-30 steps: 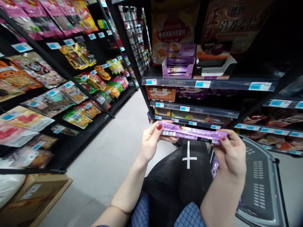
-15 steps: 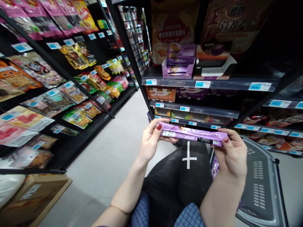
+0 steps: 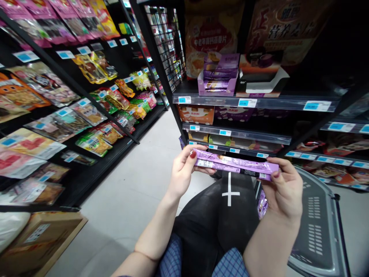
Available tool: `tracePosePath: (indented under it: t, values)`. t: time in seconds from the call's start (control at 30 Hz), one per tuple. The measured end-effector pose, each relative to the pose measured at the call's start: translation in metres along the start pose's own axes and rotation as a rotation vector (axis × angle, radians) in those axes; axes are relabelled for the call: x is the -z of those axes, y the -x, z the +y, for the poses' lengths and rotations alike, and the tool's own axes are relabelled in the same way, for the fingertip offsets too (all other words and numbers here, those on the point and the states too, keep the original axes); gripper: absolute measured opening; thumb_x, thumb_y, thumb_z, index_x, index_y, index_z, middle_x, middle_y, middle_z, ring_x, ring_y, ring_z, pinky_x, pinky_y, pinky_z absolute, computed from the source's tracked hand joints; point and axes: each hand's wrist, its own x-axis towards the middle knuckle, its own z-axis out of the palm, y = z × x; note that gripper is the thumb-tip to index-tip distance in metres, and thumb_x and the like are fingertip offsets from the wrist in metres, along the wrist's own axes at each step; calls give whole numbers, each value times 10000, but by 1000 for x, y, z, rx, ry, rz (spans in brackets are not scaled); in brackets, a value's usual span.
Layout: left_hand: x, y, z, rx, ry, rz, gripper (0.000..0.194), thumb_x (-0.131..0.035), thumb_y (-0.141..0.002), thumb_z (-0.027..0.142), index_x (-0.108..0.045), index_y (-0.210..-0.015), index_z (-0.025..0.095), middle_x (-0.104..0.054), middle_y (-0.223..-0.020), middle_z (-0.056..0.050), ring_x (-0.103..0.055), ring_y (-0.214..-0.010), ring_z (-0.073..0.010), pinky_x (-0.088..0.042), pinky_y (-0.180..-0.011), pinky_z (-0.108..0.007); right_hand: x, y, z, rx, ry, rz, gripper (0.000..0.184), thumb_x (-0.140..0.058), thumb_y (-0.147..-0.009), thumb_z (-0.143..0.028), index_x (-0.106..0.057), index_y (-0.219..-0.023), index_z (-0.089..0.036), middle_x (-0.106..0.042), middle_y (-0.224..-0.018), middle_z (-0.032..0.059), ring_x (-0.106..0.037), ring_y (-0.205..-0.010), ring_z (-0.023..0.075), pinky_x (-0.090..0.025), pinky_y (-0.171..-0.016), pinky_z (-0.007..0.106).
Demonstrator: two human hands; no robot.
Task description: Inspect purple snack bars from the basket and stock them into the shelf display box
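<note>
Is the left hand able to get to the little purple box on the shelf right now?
Probably yes, if the left hand lets go of the purple packet, which the right hand holds too. The purple box sits near the shelf's front edge, and nothing seems to block it.

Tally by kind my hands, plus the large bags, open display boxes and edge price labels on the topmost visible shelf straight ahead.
Hands: 2 (left hand, right hand)
Large bags: 2 (left bag, right bag)
Open display boxes: 2 (purple box, dark box)
Price labels: 3
Total: 9
</note>
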Motion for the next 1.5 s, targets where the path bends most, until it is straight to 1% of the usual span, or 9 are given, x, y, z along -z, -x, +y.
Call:
tracePosePath:
  t: [0.2,0.43,0.57,0.63,0.77,0.93,1.13,1.27,1.5]
  values:
    - [2,0,-1,-6,2,5,360,-546,-866,470,-620,-1012,149,-707,-765,-43,-702,-586,-168,-606,-579,-284,5,1,0,24,28,-20,389,-871,-473,-229,-740,-839,-233,-675,-698,26,-608,-566,114,-522,-524,221]
    - [4,-2,-4,-67,-10,-19,395,-649,-789,467,-610,-1041,164,-711,-908,-62,-701,-626,-167,-607,-559,-277,5,3,-1,136,25,-65,344,-860,-513,-225,-744,-837,-244,-693,-705,31,-606,-489,118,-511,-406,212]
    - [4,-1,-3,-108,1,-88,450,-784,-682,309,-597,-1071,178,-725,-804,-35,-700,-617,-180,-606,-564,-277,4,4,-1,162,54,-59,335,-858,-514,-212,-749,-829,-237,-696,-694,20,-614,-471,125,-537,-398,221]
    - [3,-1,-2,-103,3,-121,497,-811,-642,207,-585,-1084,186,-742,-843,-49,-715,-685,-201,-606,-588,-274,4,5,-1,169,68,-47,348,-854,-516,-197,-749,-846,-234,-702,-719,16,-619,-482,116,-540,-404,203]
    - [2,-1,-1,-48,49,-144,474,-807,-630,141,-588,-1048,188,-752,-909,-72,-722,-728,-221,-607,-569,-274,6,5,-2,218,94,-67,415,-857,-480,-156,-748,-870,-243,-722,-769,13,-680,-640,135,-581,-540,194]
    - [4,-1,-5,-4,60,-104,390,-804,-635,154,-636,-987,166,-744,-808,-37,-703,-584,-199,-617,-547,-314,7,8,-3,240,156,-125,431,-804,-544,-86,-733,-924,-277,-732,-833,1,-699,-761,142,-583,-634,199]
    - [6,-3,-9,-40,48,-75,240,-828,-603,190,-711,-807,143,-756,-856,-77,-721,-832,-263,-621,-703,-330,5,8,-2,352,185,-157,359,-781,-564,-68,-732,-851,-277,-698,-795,-2,-651,-733,136,-533,-609,232]
    - [2,-4,-6,-44,34,-55,193,-826,-610,233,-718,-749,154,-756,-785,-62,-725,-801,-264,-620,-691,-347,-1,9,-5,400,184,-150,298,-754,-595,-58,-723,-809,-264,-667,-722,15,-612,-701,160,-485,-582,282]
    - [-1,-4,-7,-26,21,57,179,-832,-596,245,-725,-707,155,-746,-722,-48,-715,-666,-208,-601,-592,-283,-9,9,-1,307,200,-118,156,-720,-690,-119,-673,-784,-234,-635,-755,5,-623,-731,143,-498,-629,266]
